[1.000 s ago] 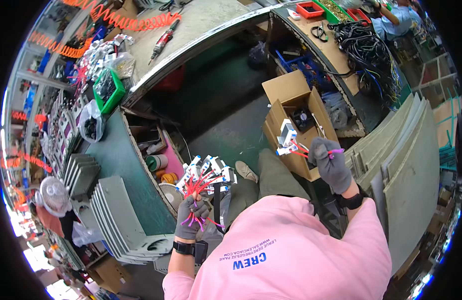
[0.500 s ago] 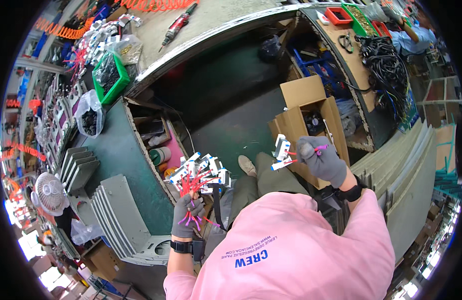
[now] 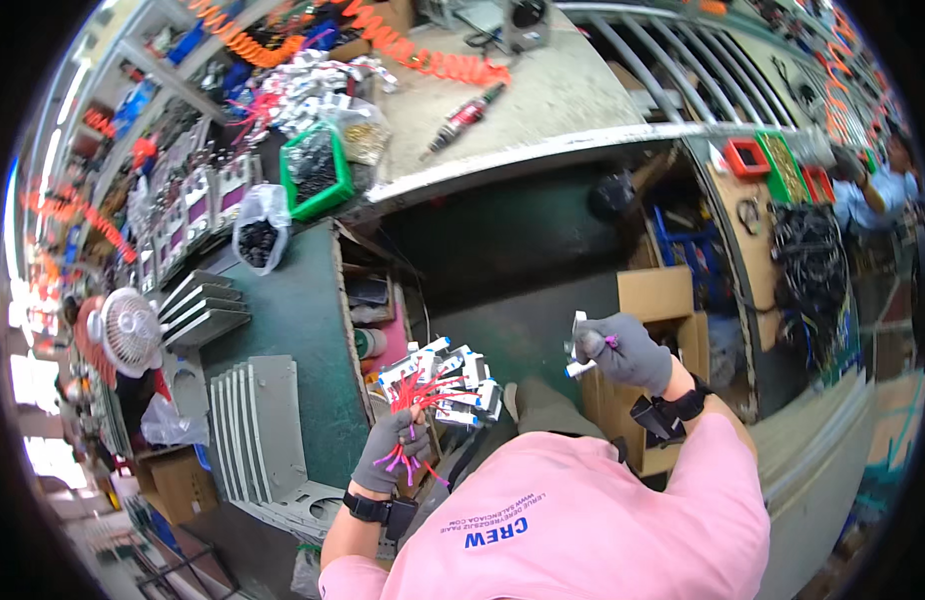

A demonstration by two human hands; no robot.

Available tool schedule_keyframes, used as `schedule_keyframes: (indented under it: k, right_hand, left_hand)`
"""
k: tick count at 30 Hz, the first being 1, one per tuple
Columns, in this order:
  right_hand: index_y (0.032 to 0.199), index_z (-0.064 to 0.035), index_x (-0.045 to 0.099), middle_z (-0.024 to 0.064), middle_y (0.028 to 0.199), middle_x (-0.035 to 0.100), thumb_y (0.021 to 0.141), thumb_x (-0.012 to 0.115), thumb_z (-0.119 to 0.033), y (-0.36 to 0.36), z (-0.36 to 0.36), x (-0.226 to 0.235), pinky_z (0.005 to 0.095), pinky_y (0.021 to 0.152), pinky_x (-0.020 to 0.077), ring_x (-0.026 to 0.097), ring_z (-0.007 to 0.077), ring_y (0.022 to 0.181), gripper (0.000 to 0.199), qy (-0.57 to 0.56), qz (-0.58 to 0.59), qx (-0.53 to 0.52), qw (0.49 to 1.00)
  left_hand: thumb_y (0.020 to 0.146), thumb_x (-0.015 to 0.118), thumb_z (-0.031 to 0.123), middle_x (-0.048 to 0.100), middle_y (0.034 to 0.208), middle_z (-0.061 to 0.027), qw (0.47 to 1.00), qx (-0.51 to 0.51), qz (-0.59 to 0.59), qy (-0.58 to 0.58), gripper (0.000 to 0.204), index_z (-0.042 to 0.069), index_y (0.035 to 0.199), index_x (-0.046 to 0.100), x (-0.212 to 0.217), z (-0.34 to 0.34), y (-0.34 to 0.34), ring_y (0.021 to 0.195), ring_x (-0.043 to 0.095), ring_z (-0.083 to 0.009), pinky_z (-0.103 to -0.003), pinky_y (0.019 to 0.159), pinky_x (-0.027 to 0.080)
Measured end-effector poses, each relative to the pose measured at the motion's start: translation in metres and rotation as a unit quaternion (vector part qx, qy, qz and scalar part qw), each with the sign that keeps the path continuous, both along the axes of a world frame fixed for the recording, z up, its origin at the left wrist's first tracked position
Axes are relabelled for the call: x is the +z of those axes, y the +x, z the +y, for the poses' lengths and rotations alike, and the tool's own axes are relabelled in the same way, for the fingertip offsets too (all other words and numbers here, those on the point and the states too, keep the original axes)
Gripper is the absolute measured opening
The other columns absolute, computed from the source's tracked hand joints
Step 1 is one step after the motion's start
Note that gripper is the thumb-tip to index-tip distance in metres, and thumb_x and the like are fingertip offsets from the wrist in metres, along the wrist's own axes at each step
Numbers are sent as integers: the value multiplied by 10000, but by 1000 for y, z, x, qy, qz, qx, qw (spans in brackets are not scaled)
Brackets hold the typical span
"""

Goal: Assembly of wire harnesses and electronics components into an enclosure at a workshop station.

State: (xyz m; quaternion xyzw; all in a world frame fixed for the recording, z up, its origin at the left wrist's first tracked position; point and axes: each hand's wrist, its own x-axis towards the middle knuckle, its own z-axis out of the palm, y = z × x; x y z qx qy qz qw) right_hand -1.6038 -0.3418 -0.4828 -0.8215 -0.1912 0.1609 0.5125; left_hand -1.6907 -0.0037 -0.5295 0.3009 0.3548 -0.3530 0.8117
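Note:
My left hand (image 3: 385,452), in a grey glove, is closed round a bundle of red wires (image 3: 423,388). Small white box-shaped parts with blue marks (image 3: 473,378) fan out from the wires' far ends, and pinkish-purple wire tips stick out below the fist. Gloved too, my right hand (image 3: 633,355) is held up to the right with its fingers closed on similar white wired parts (image 3: 580,368). A purple wire tip shows at its fingers; the wires between are mostly hidden. The two hands are apart, in front of my pink shirt.
A green bench (image 3: 283,310) at left carries grey bent metal panels (image 3: 268,430), a fan (image 3: 130,332) and a bag of black parts (image 3: 261,225). Ahead, a red power screwdriver (image 3: 463,122) lies on a worktop. An open cardboard box (image 3: 655,295) stands at right; farther right, a person (image 3: 868,200) sits.
The view has swung left, so the benches appear farther right. My right hand has moved left, away from the cardboard box and nearer my left hand. Both hands keep their hold.

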Motion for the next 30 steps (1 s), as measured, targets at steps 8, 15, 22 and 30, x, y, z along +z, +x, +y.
schedule_keyframes:
  k: [8,15,22,30]
  right_hand:
    - [641,-34,513,12,549,479,904,319,-436,114,-27,41,222,499,360,439,84,533,518,71,143,-109,981]
    - [663,-33,514,-13,549,433,904,343,-428,227,-20,79,217,478,323,390,70,509,493,124,79,6,989]
    - [686,-4,498,45,605,488,918,337,-372,357,-12,88,252,532,379,436,109,566,464,111,-15,124,986]
    - [720,-20,516,12,618,493,918,356,-353,465,53,107,221,523,374,427,73,544,420,192,40,52,979]
  left_hand:
    - [845,463,243,313,435,39,980,-8,-175,90,224,50,733,454,101,-3,109,321,310,-80,-229,355,286]
    - [820,491,220,341,426,26,914,-28,-277,295,212,58,688,449,167,4,240,306,318,-87,-241,320,263]
    - [789,500,153,513,571,6,797,-140,-339,481,139,37,772,576,215,38,418,425,450,-63,-194,368,333]
    - [780,561,203,438,531,55,716,-111,-397,563,179,40,706,551,229,88,590,423,373,-35,-192,415,306]
